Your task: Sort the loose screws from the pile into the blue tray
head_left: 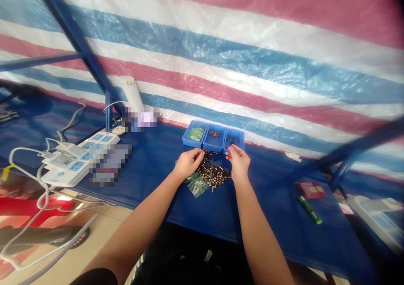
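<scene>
Now we are working both hands over the pile of small metal parts (212,173): left hand (188,162) curling into its near edge, right hand (239,161) pinching just beyond, though what it is pinching we cannot tell. Loose parts are risking a scatter toward the blue bins (213,138) ahead, or a snag on the little bags (197,187) below the left hand.

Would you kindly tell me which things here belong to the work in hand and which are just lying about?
In hand: left hand, right hand, pile of small metal parts, three blue bins, small clear bags.

Lying about: power strips, white cables, green stick, red packet.
</scene>
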### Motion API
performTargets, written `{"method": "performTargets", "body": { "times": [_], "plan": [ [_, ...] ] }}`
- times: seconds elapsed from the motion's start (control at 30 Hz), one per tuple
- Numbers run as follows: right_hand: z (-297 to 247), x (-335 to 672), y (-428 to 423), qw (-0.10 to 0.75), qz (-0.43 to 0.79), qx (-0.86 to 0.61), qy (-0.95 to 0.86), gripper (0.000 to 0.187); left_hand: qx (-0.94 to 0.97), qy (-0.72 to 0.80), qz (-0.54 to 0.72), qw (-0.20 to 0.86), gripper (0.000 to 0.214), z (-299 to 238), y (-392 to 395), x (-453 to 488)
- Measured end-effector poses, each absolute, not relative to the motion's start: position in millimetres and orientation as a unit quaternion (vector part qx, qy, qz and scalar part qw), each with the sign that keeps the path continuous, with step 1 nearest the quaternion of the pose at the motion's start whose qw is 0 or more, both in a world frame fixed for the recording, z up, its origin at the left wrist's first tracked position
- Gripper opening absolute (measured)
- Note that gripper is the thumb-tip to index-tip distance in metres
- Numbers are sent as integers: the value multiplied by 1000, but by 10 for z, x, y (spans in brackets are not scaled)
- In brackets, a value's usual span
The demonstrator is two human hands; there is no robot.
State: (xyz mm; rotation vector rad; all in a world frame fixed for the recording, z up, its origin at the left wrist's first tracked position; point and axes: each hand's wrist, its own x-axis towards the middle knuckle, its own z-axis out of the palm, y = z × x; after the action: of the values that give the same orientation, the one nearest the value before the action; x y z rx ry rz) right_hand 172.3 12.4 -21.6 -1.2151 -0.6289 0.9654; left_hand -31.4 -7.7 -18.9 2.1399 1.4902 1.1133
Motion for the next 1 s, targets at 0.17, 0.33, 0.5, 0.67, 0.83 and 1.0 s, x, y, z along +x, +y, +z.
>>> {"method": "performTargets", "body": {
  "times": [0.17,0.33,0.5,0.67,0.83,1.0],
  "plan": [
    [-217,1739,119,650,416,-548,-322,45,745,522,384,157,29,-183,-79,-303],
    [-194,1727,59,603,350,-573,-430,32,745,527,377,158,28,-166,-83,-297],
    [-236,1702,-4,440,213,-585,-648,19,750,523,374,152,28,-160,-82,-298],
    [-351,1678,-19,285,131,-604,-733,23,748,524,378,152,27,-157,-85,-294],
    [-398,1683,-6,279,140,-600,-737,19,748,523,378,155,27,-158,-89,-290],
    [-312,1625,-33,340,167,-564,-734,14,754,516,378,147,29,-159,-84,-295]
  ]
}}
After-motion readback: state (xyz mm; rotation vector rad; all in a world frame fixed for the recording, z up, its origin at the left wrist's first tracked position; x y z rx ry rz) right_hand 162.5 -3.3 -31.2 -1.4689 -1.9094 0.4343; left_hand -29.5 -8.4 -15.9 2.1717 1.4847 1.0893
